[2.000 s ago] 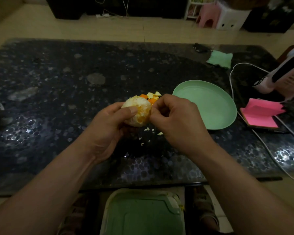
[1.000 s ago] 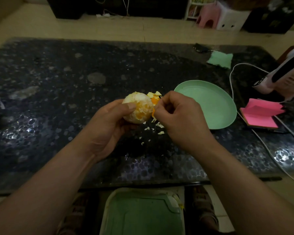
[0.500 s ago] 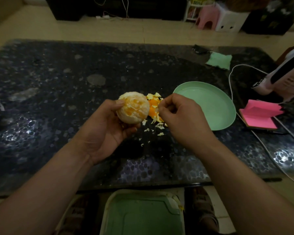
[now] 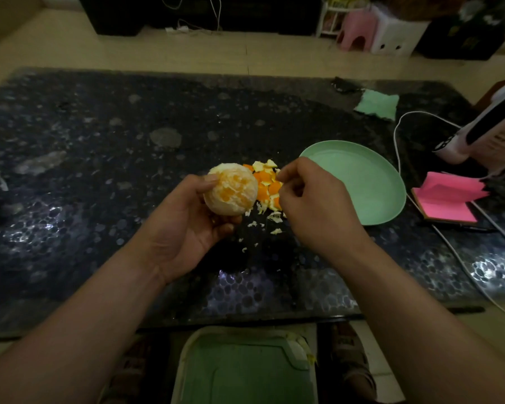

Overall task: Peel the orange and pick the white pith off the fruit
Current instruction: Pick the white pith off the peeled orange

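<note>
My left hand (image 4: 184, 231) grips the peeled orange (image 4: 231, 189) from below and behind, thumb on its left side, a little above the dark table (image 4: 129, 135). The fruit faces me with orange flesh showing through patches of white pith. My right hand (image 4: 315, 208) is just right of the fruit and apart from it, over the pile of peel pieces (image 4: 266, 182). Its thumb and forefinger are pinched together on a small pale scrap of pith. Small white crumbs (image 4: 274, 218) lie on the table below the fruit.
A light green plate (image 4: 370, 182) sits right of the peel pile. Beyond it lie pink sticky notes (image 4: 446, 199), a white cable (image 4: 397, 141), a white and black device (image 4: 484, 126) and a green cloth (image 4: 378, 104). A green bin (image 4: 245, 368) stands under the near table edge.
My right hand has left the orange and moved right over the peel pile. My left hand has turned the fruit, so more flesh faces me, and more crumbs lie on the table.
</note>
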`<action>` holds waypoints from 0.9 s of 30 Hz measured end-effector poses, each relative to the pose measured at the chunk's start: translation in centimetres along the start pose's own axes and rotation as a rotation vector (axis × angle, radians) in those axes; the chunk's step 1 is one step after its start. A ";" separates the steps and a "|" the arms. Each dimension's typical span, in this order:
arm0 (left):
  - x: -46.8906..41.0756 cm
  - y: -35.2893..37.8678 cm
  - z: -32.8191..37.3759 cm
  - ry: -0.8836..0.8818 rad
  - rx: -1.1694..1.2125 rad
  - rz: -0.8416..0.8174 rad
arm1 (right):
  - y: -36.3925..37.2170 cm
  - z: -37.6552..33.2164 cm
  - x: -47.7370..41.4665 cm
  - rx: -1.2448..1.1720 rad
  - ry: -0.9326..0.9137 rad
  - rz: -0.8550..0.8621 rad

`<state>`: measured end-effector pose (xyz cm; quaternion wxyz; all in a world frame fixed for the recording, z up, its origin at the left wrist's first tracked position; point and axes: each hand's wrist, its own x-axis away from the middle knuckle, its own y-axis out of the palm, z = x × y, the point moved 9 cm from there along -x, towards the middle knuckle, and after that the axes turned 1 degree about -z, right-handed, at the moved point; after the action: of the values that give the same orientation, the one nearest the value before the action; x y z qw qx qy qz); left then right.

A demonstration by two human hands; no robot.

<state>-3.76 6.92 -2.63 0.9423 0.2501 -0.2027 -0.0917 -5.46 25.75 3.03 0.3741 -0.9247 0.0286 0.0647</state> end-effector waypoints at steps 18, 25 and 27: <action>0.0 0.4 -1.1 -0.107 0.102 -0.055 | 1.9 -2.8 1.5 -0.363 -0.037 -0.182; -0.1 0.1 -0.5 -0.051 0.086 -0.040 | 1.4 -3.1 1.7 -0.316 -0.077 -0.142; 0.0 0.1 -0.4 -0.052 0.094 -0.034 | 1.6 -3.2 1.7 -0.325 -0.081 -0.154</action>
<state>-3.57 7.17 -2.92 0.9222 0.2950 -0.2271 -0.1043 -3.67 22.38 3.98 0.2244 -0.9691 -0.0682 0.0767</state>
